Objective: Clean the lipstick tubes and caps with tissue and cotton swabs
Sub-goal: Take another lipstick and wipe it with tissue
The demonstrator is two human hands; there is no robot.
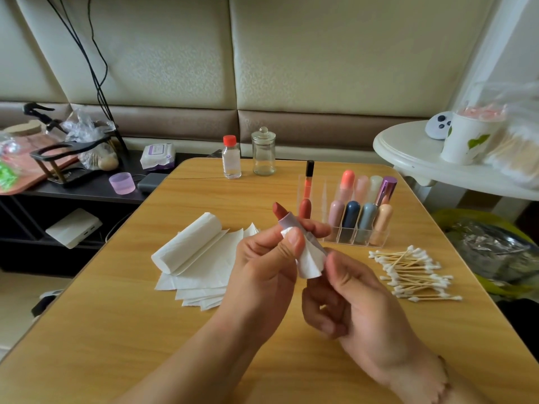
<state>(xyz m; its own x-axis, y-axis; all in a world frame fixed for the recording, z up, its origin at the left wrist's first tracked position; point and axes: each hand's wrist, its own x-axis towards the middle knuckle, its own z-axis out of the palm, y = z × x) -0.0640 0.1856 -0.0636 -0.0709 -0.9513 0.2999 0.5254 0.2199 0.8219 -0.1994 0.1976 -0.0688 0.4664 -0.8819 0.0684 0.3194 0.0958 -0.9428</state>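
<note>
**Lipstick wiped w/ tissue above worktop**

Wooden tan worktop (116,330) carries white tissue roll (186,243), clear acrylic organiser (357,228), cotton swab pile (414,275). Left hand (262,275) fingers pinch folded white tissue piece (310,262) round mauve open lipstick tube (287,218); right hand (358,310) fingers grip tube's base.
</note>
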